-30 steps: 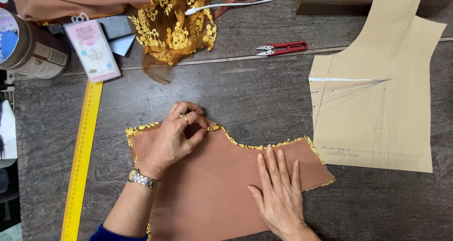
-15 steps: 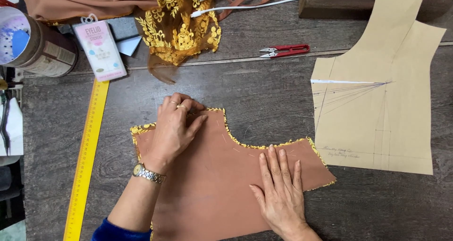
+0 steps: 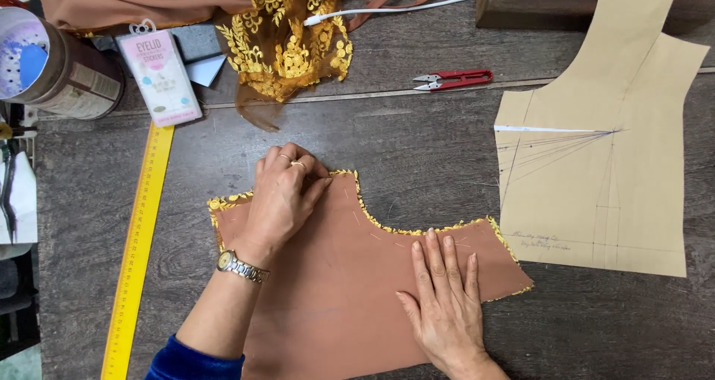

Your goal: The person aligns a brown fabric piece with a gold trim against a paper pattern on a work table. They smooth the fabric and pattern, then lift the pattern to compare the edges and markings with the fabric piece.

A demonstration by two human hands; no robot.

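Dark wooden table [image 3: 417, 157]: brown fabric piece [image 3: 350, 291] with yellow trim lies centre. Left hand [image 3: 283, 198] presses its upper edge, fingers bunched, possibly pinching. Right hand [image 3: 445, 305] flat, open. Yellow ruler [image 3: 138, 246] left; paper pattern [image 3: 596, 179] right; red snips [image 3: 454, 78] beyond.

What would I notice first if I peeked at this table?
Two hands pressing a brown fabric piece with yellow lace edging, in the middle of the dark table: the left hand at its upper corner, the right hand flat lower down. Then the long yellow ruler on the left and the tan paper pattern on the right.
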